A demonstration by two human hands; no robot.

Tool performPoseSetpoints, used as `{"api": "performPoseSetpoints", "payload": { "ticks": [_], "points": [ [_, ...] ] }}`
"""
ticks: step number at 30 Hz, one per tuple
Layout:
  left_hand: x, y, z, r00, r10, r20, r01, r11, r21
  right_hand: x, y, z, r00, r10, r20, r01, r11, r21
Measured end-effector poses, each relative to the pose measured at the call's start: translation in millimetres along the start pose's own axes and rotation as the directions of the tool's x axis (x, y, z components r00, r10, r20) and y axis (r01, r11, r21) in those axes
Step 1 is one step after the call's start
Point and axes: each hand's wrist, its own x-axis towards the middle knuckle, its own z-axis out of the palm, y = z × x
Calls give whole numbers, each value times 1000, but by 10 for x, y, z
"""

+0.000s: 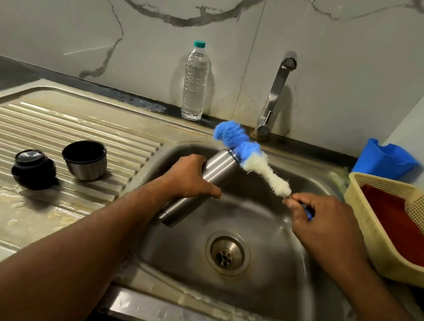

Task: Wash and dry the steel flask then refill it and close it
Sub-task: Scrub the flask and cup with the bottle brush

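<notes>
My left hand [190,176] grips the steel flask [216,171] around its middle and holds it tilted over the sink basin [251,219], mouth pointing up and away. My right hand [324,223] pinches the handle of a bottle brush [249,154] with blue and white bristles. The brush lies across the flask's open mouth, outside it. On the drainboard [48,125] to the left stand the black stopper [33,169] and the steel cup lid [84,159], mouth up. A clear plastic water bottle [194,82] with a green cap stands capped behind the sink.
The tap [276,93] rises behind the basin, with no water running. A cream plastic basket [399,225] holding a red cloth sits at the right, a blue plastic holder [383,158] behind it. The drain [227,254] lies below my hands. The drainboard is wet.
</notes>
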Motion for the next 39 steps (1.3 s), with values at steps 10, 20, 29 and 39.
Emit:
{"api": "performPoseSetpoints", "payload": {
  "ticks": [10,20,29,39],
  "points": [
    [6,31,-31,996,-46,81,61,980,-189,-37,-70,3,999,-32,19,32,999,18],
    [6,35,8,997,-23,68,34,986,-162,-9,-31,-33,999,29,31,-30,1000,10],
    [-7,19,-12,1000,-22,17,23,997,-80,-18,-23,-20,1000,9,-15,-8,996,86],
    [24,12,18,999,-19,36,23,994,-111,-43,-80,3,999,-5,46,3,999,46]
  ]
}}
